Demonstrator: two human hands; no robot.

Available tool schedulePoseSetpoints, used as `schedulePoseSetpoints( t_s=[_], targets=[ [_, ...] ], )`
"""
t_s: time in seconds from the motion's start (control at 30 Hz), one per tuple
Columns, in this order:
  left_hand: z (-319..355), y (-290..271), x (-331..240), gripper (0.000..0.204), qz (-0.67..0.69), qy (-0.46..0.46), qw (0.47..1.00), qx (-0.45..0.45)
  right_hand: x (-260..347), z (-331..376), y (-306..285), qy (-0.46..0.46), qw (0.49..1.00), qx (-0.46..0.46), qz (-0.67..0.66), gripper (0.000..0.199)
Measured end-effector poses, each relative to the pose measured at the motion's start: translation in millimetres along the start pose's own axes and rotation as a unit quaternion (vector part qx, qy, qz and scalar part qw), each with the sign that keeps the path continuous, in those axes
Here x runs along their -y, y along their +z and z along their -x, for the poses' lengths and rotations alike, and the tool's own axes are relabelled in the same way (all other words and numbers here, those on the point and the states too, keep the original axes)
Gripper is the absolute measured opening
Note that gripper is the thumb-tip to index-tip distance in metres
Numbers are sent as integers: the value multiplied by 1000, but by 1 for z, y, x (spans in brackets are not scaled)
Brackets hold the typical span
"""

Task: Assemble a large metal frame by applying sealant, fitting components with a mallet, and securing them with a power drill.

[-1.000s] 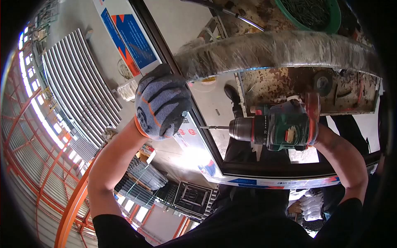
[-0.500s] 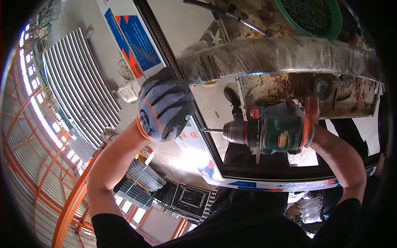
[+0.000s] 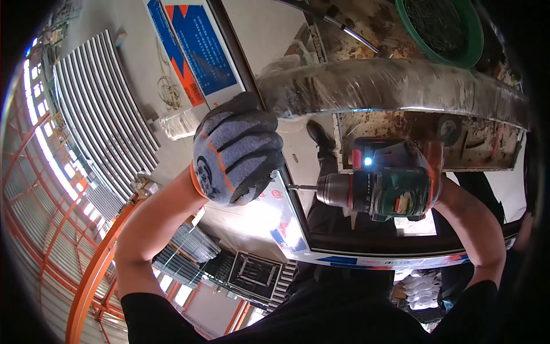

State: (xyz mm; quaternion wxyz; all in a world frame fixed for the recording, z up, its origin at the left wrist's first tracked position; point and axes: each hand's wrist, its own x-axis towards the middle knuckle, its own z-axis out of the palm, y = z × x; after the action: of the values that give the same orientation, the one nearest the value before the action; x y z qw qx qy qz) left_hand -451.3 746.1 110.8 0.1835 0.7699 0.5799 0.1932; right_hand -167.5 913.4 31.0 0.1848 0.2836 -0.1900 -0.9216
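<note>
My left hand (image 3: 238, 152), in a grey and black work glove, is closed over the left bar of a dark window-type frame (image 3: 372, 246). White, blue and orange protective film (image 3: 209, 51) covers the outer side of that bar. My right hand (image 3: 436, 163) is wrapped round a green and black cordless drill (image 3: 395, 195), held level with its chuck to the left. The drill's small lamp is lit. Its bit (image 3: 303, 187) points at the inner side of the left bar, just below my left hand; whether the tip has gone in cannot be seen.
A film-wrapped beam (image 3: 395, 89) passes beneath the frame. Beyond it, a green bowl (image 3: 472, 43) of screws or nails stands on a rusty, stained bench (image 3: 366, 126). Striped metal profiles (image 3: 97, 97) lie at the left, and stacked dark frames (image 3: 255, 275) lie lower down.
The drill has shifted slightly right, and its lamp now shows lit. My left hand has moved a little right on the bar. The whole scene has shifted slightly.
</note>
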Motion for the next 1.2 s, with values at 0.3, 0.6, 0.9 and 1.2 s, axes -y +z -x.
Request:
schedulePoseSetpoints(
  t_s=[0.3, 0.6, 0.9, 1.2],
  targets=[
    [-2, -2, -2, 16, 15, -1, 1000, 6, -4, -3, 4, -22, 998, -34, 50, 43],
    [1, -2, 6, 16, 12, -1, 1000, 10, -4, -27, 4, -11, 996, -26, 90, 43],
    [-6, -4, -4, 26, -21, 13, 1000, -6, 21, -31, 36, -246, 310, 61, 916, 30],
    [7, 9, 4, 28, -35, 23, 998, -37, 16, -43, 38, -184, 414, 50, 890, 37]
  ],
)
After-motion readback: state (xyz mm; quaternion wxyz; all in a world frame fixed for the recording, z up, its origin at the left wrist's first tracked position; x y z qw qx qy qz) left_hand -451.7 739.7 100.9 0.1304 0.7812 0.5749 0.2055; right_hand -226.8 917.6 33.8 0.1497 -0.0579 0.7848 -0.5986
